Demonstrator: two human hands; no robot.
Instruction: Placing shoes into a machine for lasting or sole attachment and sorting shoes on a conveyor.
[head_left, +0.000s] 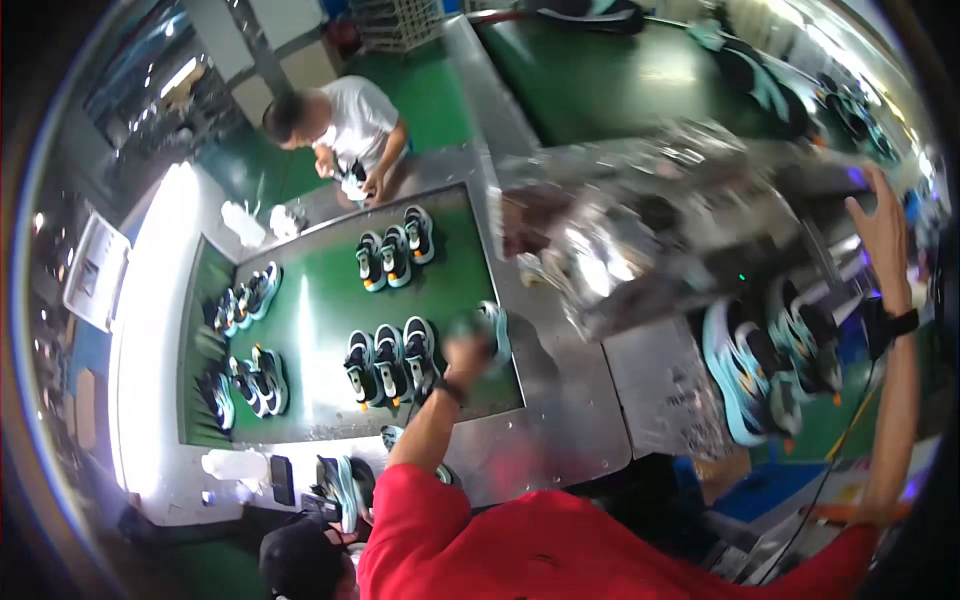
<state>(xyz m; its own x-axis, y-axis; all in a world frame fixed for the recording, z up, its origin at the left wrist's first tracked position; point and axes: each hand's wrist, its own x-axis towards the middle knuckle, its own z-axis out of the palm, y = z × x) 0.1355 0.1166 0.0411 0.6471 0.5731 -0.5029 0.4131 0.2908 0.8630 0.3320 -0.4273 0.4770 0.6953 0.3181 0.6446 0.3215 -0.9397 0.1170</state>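
Observation:
My left hand [464,352] reaches over the right part of the green conveyor belt. Motion smears its fingers, so I cannot tell whether they grip the light-blue and dark sneaker [495,330] right beside them. Left of that hand, a row of black-and-white sneakers [388,362] with light-blue soles and orange tabs stands on the belt. On the far right my right hand [882,222] is raised, thumb and fingers apart, with nothing seen in it. It is close to the end of a foil-covered machine [620,240]. Below it are a pale-blue sneaker [735,375] and another sneaker [803,345].
Across the belt, a person in white [355,120] handles a shoe. Another person in a black cap [300,558] is at the lower left, near a sneaker [345,490] and a white bottle [235,464]. More sneakers [395,255] stand farther up the belt. A metal edge [560,390] borders it.

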